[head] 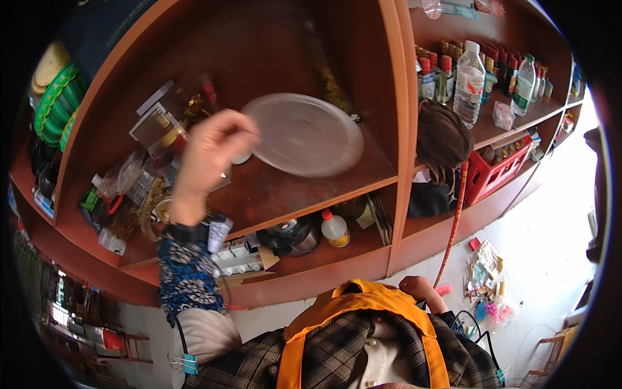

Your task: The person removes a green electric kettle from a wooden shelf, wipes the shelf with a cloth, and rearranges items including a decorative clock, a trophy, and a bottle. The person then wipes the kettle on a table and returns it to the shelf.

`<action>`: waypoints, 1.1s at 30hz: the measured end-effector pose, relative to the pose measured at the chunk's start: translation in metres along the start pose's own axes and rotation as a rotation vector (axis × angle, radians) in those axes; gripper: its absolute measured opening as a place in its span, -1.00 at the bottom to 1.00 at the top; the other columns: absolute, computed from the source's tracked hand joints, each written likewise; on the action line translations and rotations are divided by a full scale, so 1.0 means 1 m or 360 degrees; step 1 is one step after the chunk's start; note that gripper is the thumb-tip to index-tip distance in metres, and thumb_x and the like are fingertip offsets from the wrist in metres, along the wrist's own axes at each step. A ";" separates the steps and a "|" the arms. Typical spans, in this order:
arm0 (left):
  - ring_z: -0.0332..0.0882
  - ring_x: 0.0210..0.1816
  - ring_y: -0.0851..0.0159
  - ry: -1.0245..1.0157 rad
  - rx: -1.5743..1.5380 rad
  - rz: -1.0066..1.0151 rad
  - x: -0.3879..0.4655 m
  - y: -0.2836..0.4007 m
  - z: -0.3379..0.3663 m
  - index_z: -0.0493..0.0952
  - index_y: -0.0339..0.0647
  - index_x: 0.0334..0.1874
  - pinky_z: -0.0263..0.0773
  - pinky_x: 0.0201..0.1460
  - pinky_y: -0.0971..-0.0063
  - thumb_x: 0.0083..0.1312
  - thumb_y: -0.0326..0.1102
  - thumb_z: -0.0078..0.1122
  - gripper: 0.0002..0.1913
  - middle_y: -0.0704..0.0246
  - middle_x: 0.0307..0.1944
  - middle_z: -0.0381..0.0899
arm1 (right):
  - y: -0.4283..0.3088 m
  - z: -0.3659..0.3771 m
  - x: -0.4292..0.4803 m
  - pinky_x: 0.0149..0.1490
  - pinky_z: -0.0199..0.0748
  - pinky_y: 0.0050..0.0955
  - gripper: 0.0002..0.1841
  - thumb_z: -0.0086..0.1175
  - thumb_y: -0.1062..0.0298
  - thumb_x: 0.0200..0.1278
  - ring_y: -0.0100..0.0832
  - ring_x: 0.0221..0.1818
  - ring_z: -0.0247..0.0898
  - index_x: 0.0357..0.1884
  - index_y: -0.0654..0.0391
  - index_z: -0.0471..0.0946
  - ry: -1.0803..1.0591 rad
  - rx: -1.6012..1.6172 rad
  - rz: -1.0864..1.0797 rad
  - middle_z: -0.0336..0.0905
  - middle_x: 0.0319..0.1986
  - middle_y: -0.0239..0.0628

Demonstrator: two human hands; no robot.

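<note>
My left hand [216, 150], blurred, is raised inside the open shelf of a reddish-brown wooden cabinet. Its curled fingers meet the left rim of a round, greyish plate or tray [303, 136]; the blur hides whether they grip it. My right hand [420, 288] is low beside my orange strap, closed at the lower end of a red-and-yellow patterned stick [454, 223]. This stick rises to a dark brown feathery head [443, 133], like a duster, by the right-hand shelves. Left of my left hand lie a clear plastic bag [124, 172] and framed items [155, 126].
Bottles [469, 87] crowd the right shelf above a red crate [500, 170]. Below the middle shelf stand a dark pot [296, 236] and a red-capped bottle [335, 228]. Green baskets [56, 109] are at far left. Litter [488, 277] lies on the floor at right.
</note>
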State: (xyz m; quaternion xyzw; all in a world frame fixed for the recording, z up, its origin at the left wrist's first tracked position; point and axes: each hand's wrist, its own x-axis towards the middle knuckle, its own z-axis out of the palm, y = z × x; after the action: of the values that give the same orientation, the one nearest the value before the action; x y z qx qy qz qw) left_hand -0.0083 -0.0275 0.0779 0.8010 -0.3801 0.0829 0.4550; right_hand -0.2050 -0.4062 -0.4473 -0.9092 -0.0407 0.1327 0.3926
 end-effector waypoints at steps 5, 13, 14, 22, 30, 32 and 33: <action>0.65 -0.07 0.45 -0.0823 -0.0549 0.0056 0.005 0.040 0.206 0.58 -0.27 0.18 0.60 0.03 0.50 0.43 -0.42 0.34 -0.69 0.36 -0.06 0.70 | -0.015 0.007 0.031 -0.05 0.62 -0.15 -0.73 0.16 0.06 0.34 0.00 -0.19 0.67 -0.18 -0.02 0.76 -0.0110 0.0025 -0.0217 0.76 -0.25 -0.15; 0.66 -0.19 0.41 -0.0175 -0.0773 0.0023 0.074 0.001 0.191 0.61 -0.28 0.02 0.60 0.01 0.45 0.49 -0.40 0.21 -0.84 0.40 -0.17 0.71 | 0.007 0.040 0.033 -0.11 0.62 -0.10 -0.74 0.19 0.08 0.30 0.05 -0.18 0.66 -0.23 0.04 0.74 0.0065 0.0113 -0.0135 0.73 -0.26 -0.03; 0.65 -0.22 0.42 0.0081 -0.0453 -0.0048 0.093 -0.017 0.165 0.64 -0.24 -0.07 0.57 -0.06 0.46 0.45 -0.45 0.17 -0.89 0.40 -0.16 0.71 | 0.016 0.041 0.027 -0.10 0.62 -0.12 -0.75 0.21 0.07 0.27 0.05 -0.19 0.66 -0.25 0.00 0.75 0.0113 0.0177 -0.0221 0.73 -0.27 -0.06; 0.69 0.00 0.12 0.0914 -0.0535 -0.0065 0.218 -0.111 0.128 0.64 -0.25 0.15 0.58 0.01 0.29 0.32 -0.29 0.34 -0.63 0.19 0.01 0.72 | 0.045 0.043 0.007 -0.11 0.66 -0.19 -0.78 0.25 0.05 0.26 -0.01 -0.21 0.69 -0.26 -0.08 0.79 0.0199 0.0323 -0.0155 0.76 -0.29 -0.15; 0.54 0.34 -0.17 0.0987 0.0437 -0.0682 0.293 -0.155 0.138 0.49 -0.24 0.41 0.56 0.30 0.04 0.14 0.04 0.51 -0.19 -0.10 0.36 0.52 | 0.058 0.036 -0.025 -0.11 0.68 -0.25 -0.76 0.27 0.07 0.30 -0.13 -0.25 0.75 -0.22 -0.01 0.79 0.0222 0.0358 0.0067 0.78 -0.31 -0.16; 0.53 0.35 -0.16 0.0877 0.0534 -0.0703 0.292 -0.163 0.133 0.46 -0.27 0.41 0.54 0.31 0.03 0.13 -0.01 0.52 -0.18 -0.10 0.37 0.51 | 0.064 0.036 -0.032 -0.11 0.68 -0.24 -0.76 0.28 0.07 0.29 -0.12 -0.26 0.74 -0.21 -0.01 0.80 0.0260 0.0426 0.0038 0.78 -0.32 -0.15; 0.54 0.34 -0.13 0.0924 0.0461 -0.0607 0.287 -0.165 0.132 0.44 -0.27 0.40 0.54 0.30 0.03 0.14 -0.06 0.52 -0.20 -0.07 0.34 0.52 | 0.066 0.035 -0.035 -0.12 0.68 -0.24 -0.76 0.28 0.07 0.28 -0.11 -0.27 0.74 -0.21 0.00 0.80 0.0216 0.0419 0.0142 0.78 -0.32 -0.15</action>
State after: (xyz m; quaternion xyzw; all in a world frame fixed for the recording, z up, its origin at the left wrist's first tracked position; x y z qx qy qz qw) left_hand 0.2771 -0.2362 0.0296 0.8566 -0.0636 0.2732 0.4330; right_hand -0.2506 -0.4328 -0.5107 -0.8576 0.0442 0.0923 0.5040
